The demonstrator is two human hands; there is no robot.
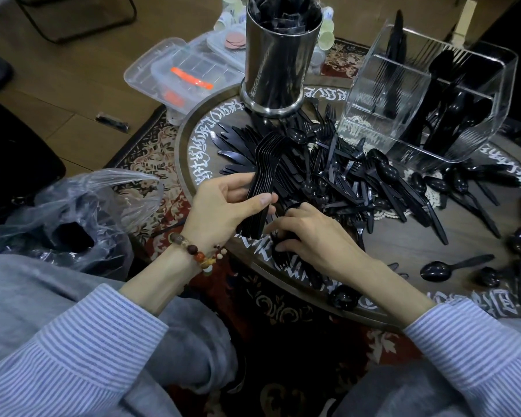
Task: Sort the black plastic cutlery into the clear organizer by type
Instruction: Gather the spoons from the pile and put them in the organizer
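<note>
Round dark table [403, 245]: rim ringed with white ornamental lettering, none of it legible from where I stand.

Loose cutlery pile [352, 179]: black plastic forks, knives and spoons, heaped across the middle of the table and spilling toward its right edge. One spoon [451, 267] lies apart, near the front right.

Left hand [223, 206]: fingers and thumb curled round a nested stack of forks [263, 173], gripped about the handles, tines pointing away from the person and curving upward. A beaded bracelet [199, 254] sits on that wrist.

Right hand [310, 233]: palm down at the near edge of the pile, just beside the stack's handles; fingers bent onto the cutlery beneath. Whether they pinch a piece I cannot tell.

Clear organizer [403, 94]: ribbed transparent plastic with compartments, at the far right of the table. The right-hand section holds upright spoons and some forks; a rear section holds a few upright pieces, type unclear.

Metal cylinder [280, 58]: at the table's far edge, packed with dark wrapped items; engraved marks on its side, unreadable.

Clear lidded boxes [175, 70]: on the floor at the far left, something orange inside.

Plastic bag [82, 212]: crumpled, clear, at the person's left.

Sleeves [73, 365]: blue-and-white striped cuffs, both arms.
</note>
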